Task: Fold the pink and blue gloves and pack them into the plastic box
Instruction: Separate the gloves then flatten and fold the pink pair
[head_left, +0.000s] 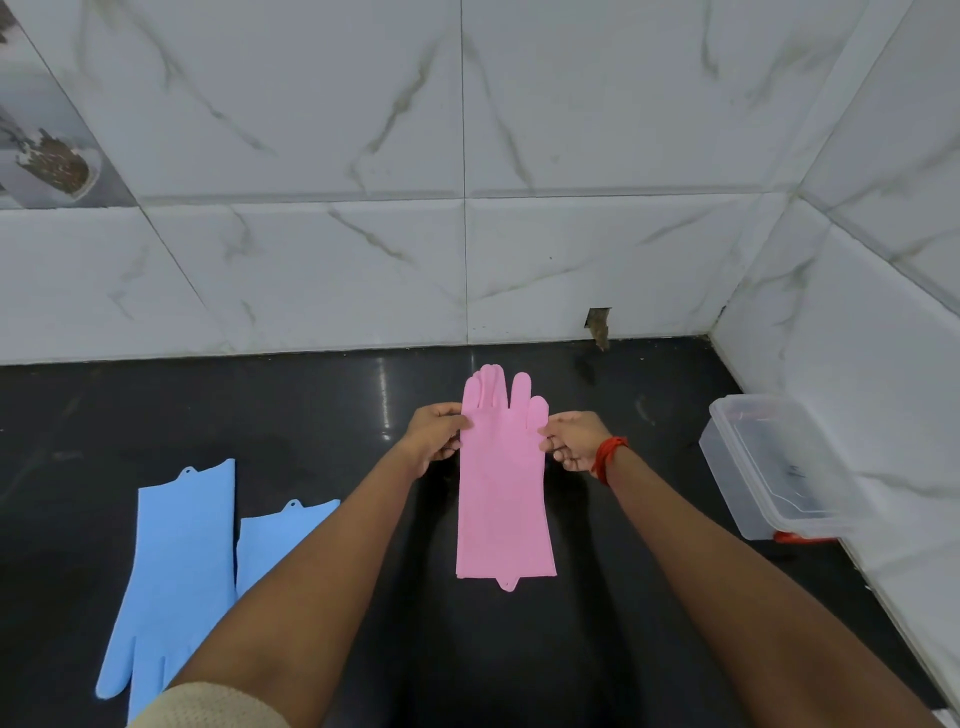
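Observation:
A pink glove (503, 493) lies flat on the black counter, fingers pointing at the wall, cuff towards me. My left hand (435, 434) pinches its left edge just below the fingers. My right hand (574, 439), with a red thread at the wrist, pinches the right edge at the same height. Two blue gloves lie at the left, cuffs away from me: the larger-looking one (174, 571) fully visible, the other (270, 540) partly hidden under my left forearm. A clear plastic box (779, 467) stands open at the right, against the side wall.
The black counter (260, 415) ends at white marble-pattern wall tiles at the back and on the right. A chipped hole in the tile (598, 325) sits at the back edge. Something red (800, 538) peeks out beneath the box.

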